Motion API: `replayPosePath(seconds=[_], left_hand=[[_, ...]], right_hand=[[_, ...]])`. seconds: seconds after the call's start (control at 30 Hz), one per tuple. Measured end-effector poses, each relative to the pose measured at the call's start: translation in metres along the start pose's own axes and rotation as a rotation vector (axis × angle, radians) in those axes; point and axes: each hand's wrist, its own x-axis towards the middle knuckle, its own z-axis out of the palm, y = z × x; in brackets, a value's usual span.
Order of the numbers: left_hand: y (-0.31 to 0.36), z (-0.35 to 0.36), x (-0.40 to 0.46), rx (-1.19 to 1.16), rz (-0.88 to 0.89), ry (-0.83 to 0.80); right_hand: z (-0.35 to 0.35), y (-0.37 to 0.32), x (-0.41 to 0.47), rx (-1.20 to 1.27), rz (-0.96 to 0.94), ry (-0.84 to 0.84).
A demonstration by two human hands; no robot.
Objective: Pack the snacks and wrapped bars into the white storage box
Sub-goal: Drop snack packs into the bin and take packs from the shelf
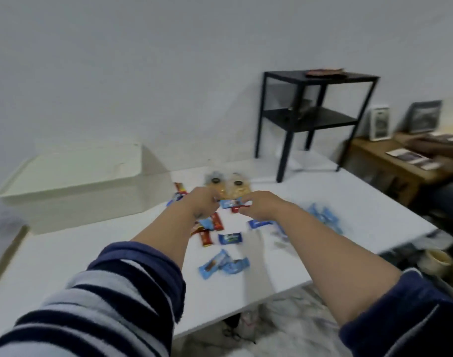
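Storage box, white, sits far left on the white table, open top, interior not readable from this angle; lid or not, can't tell. Just right of it, red bars poke out behind the left hand, which is curled w/ fingers closed on the left end of a small blue-and-red wrapped bar. Below that hand: more red/orange bars lying loose, partly overlapped by a blue wrapper. Behind the hands, two clear snack packs w/ dark round spots, side by side, touching. Right hand pinches the other end of the same bar, so both hands hold it above the table, approx centre frame; blur hides exact finger placement. Nearer the camera: blue wrapped bars scattered singly, plus a pair overlapping near the table's front edge. One more blue pack just under the right wrist. Far right on table: heap of light-blue wrappers, blurred. Black side table stands at the back right corner.
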Motion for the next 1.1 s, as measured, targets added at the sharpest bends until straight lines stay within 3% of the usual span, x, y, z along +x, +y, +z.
replayPosePath(seconds=[0.27, 0.67, 1.1], left_hand=[[0.148, 0.051, 0.092, -0.056, 0.209, -0.064], [0.295, 0.066, 0.207, -0.172, 0.264, 0.068], [0.352, -0.043, 0.372, 0.008, 0.443, 0.699]], right_hand=[[-0.048, 0.171, -0.017, 0.076, 0.227, 0.123], [-0.127, 0.346, 0.017, 0.065, 0.232, 0.176], [-0.202, 0.397, 0.157, 0.118, 0.121, 0.284]])
